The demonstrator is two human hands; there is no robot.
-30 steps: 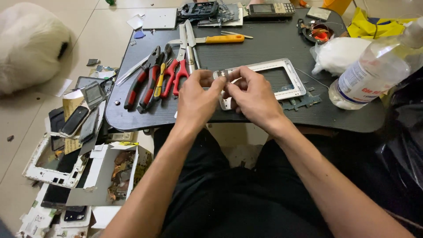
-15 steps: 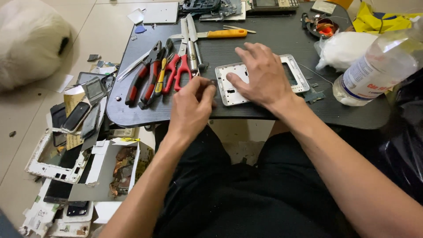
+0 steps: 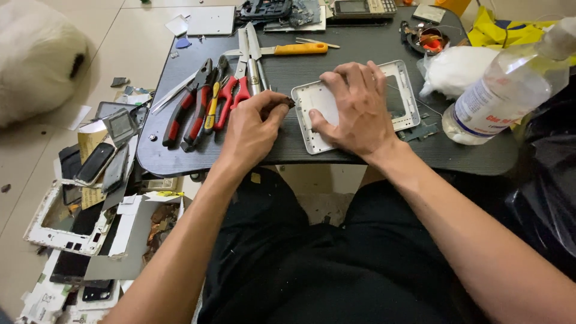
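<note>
One silver frame (image 3: 400,90) — a flat metal shell with a rectangular cut-out — lies on the dark counter (image 3: 336,153), near its front edge and a little right of the middle. The right hand (image 3: 358,111) rests flat on top of the frame, fingers spread, pressing it down. The left hand (image 3: 252,129) lies just beside the frame's left edge; its thumb and fingertips are pinched together on a small dark part (image 3: 288,102), too small to tell what it is, and it touches the corner of the frame.

To the left of the left hand, tools lie side by side on the counter: three pliers with red handles (image 3: 192,114), one tool with yellow handle (image 3: 211,114), and one pair of tweezers (image 3: 173,93). Behind them lies one knife with orange handle (image 3: 300,48). At the right side of the counter stands one clear plastic bottle (image 3: 510,90), and near it one white plastic bag (image 3: 456,69).

On the floor at the left — a pile of broken phones and white frames (image 3: 78,210).
</note>
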